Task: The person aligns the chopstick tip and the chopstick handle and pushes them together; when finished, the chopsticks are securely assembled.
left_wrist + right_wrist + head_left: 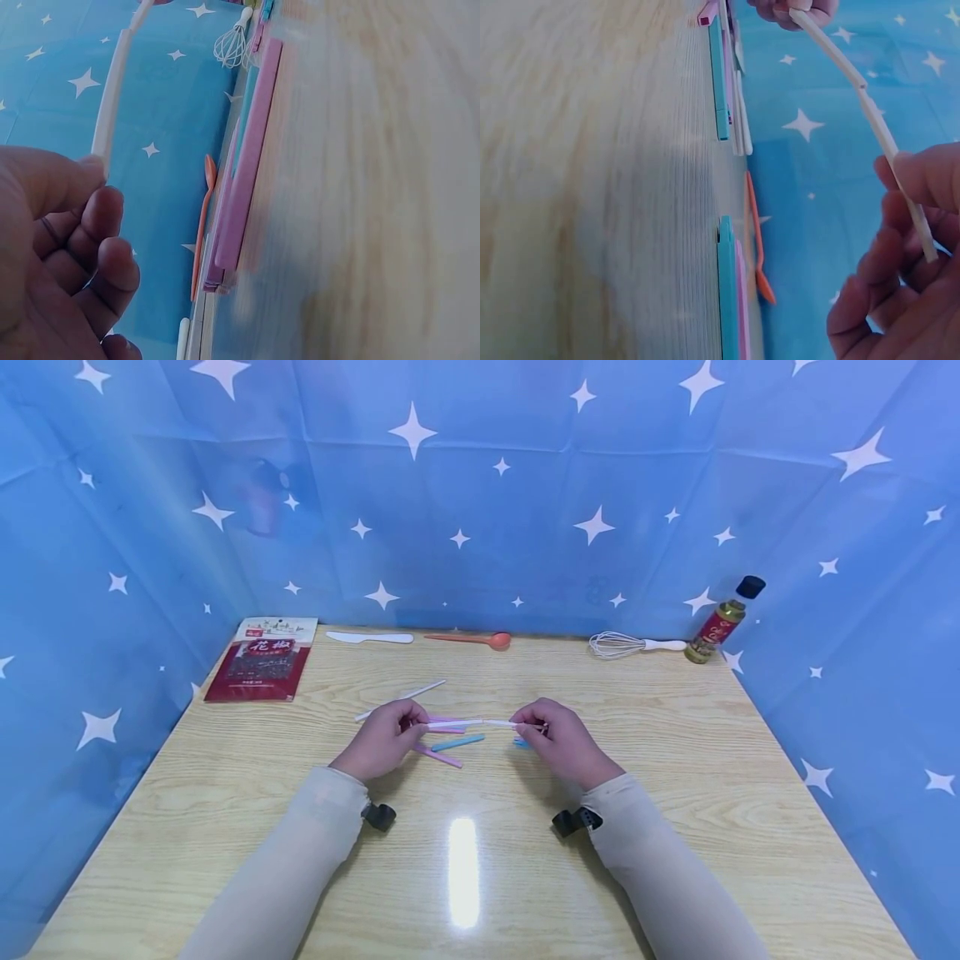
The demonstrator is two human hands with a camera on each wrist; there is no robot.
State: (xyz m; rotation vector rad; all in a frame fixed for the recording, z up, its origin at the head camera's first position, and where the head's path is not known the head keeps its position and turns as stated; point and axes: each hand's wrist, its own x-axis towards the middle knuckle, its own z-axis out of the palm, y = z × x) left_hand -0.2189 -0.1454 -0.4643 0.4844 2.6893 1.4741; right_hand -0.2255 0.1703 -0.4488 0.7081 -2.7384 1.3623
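Now joining | left hand (384, 739) and right hand (558, 742) each pinch one end of white stick (471, 723) | next: press the middle seam together, aligned.

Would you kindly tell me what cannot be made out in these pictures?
- Red packet, head view: print too small to read.
- White stick: ends hidden inside left hand and right hand.
- Table, left wrist view: blurred.
- Blue strip, head view: mostly behind the right hand.
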